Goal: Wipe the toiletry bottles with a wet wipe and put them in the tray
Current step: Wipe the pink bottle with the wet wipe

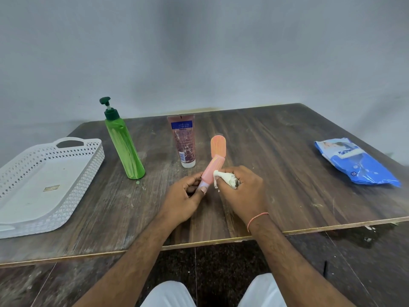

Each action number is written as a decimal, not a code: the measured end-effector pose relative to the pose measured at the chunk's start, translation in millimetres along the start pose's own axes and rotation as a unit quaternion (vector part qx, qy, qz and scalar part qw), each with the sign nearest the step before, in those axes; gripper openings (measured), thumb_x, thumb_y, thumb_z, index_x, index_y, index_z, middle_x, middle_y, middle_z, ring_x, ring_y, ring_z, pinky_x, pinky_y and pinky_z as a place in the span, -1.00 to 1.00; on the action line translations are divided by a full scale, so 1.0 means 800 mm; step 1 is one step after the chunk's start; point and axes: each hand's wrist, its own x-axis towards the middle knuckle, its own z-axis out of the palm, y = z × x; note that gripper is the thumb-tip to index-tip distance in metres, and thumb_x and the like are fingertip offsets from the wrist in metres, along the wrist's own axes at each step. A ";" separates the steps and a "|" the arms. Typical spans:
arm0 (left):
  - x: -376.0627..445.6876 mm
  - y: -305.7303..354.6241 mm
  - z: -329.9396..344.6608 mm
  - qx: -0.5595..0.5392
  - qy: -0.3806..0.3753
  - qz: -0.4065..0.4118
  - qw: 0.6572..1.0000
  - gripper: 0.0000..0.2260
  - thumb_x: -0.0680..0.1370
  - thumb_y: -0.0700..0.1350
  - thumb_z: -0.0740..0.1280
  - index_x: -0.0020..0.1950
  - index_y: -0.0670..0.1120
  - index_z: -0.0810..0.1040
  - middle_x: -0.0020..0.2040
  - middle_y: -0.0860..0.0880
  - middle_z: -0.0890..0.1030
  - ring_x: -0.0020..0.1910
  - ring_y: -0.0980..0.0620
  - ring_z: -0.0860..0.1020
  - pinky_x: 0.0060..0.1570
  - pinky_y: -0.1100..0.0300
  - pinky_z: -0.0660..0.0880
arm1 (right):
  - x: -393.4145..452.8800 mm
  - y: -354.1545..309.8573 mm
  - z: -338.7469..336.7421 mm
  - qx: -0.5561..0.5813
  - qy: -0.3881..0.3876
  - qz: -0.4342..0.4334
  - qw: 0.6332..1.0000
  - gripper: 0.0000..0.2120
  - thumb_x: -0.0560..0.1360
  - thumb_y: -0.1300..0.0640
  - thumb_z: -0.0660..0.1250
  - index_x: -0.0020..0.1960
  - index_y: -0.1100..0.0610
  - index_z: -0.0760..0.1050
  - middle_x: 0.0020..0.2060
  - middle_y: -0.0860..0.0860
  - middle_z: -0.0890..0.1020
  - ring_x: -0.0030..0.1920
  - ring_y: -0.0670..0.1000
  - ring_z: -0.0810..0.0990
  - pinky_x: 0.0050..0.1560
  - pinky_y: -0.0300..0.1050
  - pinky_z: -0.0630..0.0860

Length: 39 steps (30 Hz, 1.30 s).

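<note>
A white perforated tray [47, 182] sits at the left of the wooden surface [276, 151], then a green pump bottle [124, 147] and a brown tube [183, 140]. The left hand [184, 196] holds a pink bottle [210, 171]; the right hand's [243, 191] grip bunches a wet wipe [225, 177] against it. A blue wipes pack [356, 162] lies far right.

Pink bottle [210, 173] in both hands

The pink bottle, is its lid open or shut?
Open. The pink bottle's orange lid is flipped up, away from the neck.
</note>
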 end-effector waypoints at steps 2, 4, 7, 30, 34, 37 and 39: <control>-0.001 0.005 -0.002 0.010 0.004 0.002 1.000 -0.57 0.63 -0.22 0.42 0.36 0.26 0.57 0.14 0.15 0.73 0.11 0.20 0.68 0.15 0.28 0.55 | 0.000 0.001 -0.001 -0.004 0.000 0.009 1.000 -0.85 0.46 0.03 0.62 0.02 -0.06 0.76 -0.14 -0.14 0.71 -0.14 -0.13 0.67 -0.11 -0.17 0.59; -0.002 0.007 -0.003 0.004 0.001 -0.006 1.000 -0.55 0.64 -0.22 0.40 0.33 0.32 0.54 0.16 0.16 0.72 0.12 0.24 0.67 0.11 0.33 0.52 | 0.000 0.001 -0.002 -0.002 -0.010 0.007 1.000 -0.86 0.45 0.03 0.63 0.00 -0.07 0.76 -0.16 -0.18 0.70 -0.14 -0.16 0.66 -0.13 -0.29 0.53; -0.004 0.012 -0.006 -0.022 -0.012 -0.025 0.999 -0.56 0.68 -0.24 0.35 0.34 0.32 0.52 0.14 0.19 0.71 0.03 0.35 0.62 -0.02 0.40 0.48 | 0.000 0.000 -0.002 0.013 -0.009 0.010 1.000 -0.83 0.46 0.02 0.62 0.04 -0.09 0.78 -0.13 -0.18 0.72 -0.12 -0.16 0.68 -0.11 -0.25 0.57; -0.003 0.004 -0.019 -0.023 -0.067 -0.081 0.994 -0.62 0.74 -0.12 0.27 0.54 0.16 0.49 0.11 0.21 0.70 -0.08 0.23 0.54 -0.05 0.18 0.52 | 0.005 0.004 -0.004 0.048 0.006 0.053 0.997 -0.84 0.44 0.10 0.63 -0.01 -0.06 0.76 -0.12 -0.17 0.74 -0.08 -0.17 0.68 -0.11 -0.26 0.59; -0.003 0.003 -0.019 -0.019 -0.068 -0.082 0.994 -0.61 0.73 -0.12 0.27 0.55 0.16 0.48 0.16 0.17 0.71 -0.02 0.15 0.56 -0.02 0.14 0.53 | 0.004 0.003 -0.006 0.069 0.011 0.049 0.996 -0.84 0.46 0.09 0.64 0.02 -0.06 0.77 -0.11 -0.16 0.75 -0.08 -0.15 0.70 -0.10 -0.30 0.60; -0.003 0.006 -0.018 -0.019 -0.070 -0.081 0.994 -0.61 0.73 -0.11 0.28 0.54 0.18 0.48 0.23 0.17 0.70 0.01 0.17 0.57 0.01 0.15 0.53 | 0.005 0.003 -0.006 0.070 0.027 0.065 0.995 -0.89 0.48 0.09 0.61 0.00 -0.04 0.76 -0.12 -0.17 0.75 -0.08 -0.15 0.70 -0.10 -0.29 0.59; -0.003 0.006 -0.017 -0.020 -0.070 -0.078 0.994 -0.62 0.73 -0.12 0.28 0.52 0.20 0.49 0.21 0.21 0.70 -0.01 0.24 0.57 0.02 0.17 0.52 | 0.006 0.004 -0.007 0.066 0.017 0.071 0.995 -0.89 0.46 0.12 0.62 -0.04 -0.03 0.76 -0.15 -0.18 0.74 -0.10 -0.17 0.69 -0.14 -0.36 0.53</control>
